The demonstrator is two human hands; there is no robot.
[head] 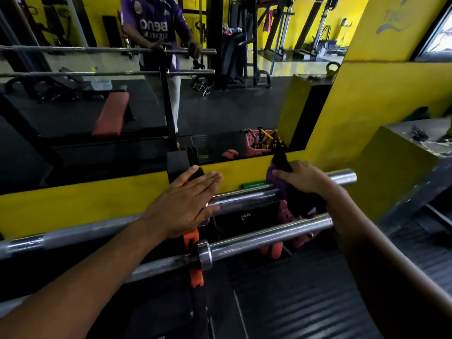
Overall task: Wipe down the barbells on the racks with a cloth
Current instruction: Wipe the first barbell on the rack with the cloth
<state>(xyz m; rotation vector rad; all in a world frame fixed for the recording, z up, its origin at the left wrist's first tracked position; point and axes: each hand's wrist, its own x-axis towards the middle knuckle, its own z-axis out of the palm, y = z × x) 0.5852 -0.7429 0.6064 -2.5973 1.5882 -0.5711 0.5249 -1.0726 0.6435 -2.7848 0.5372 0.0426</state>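
Fingers (210, 178) of your left hand (182, 206) lie straight and flat, holding nothing, over the upper bar (244, 195). Your right hand (303, 177) grips the cloth (278, 182) on that bar. Lower bar (269, 237) sits just below.

— What colours stand out? The wall (381, 99) is bright yellow, the two barbells (269, 234) shiny silver chrome, and the rack's hooks (193, 243) are orange.

— And the cloth? The cloth (281, 177) is purple and black. A pink basket (291, 214) sits behind the bars, the floor mat (305, 302) is black with ridged stripes, and the bench pad (111, 113) in the mirror is red.
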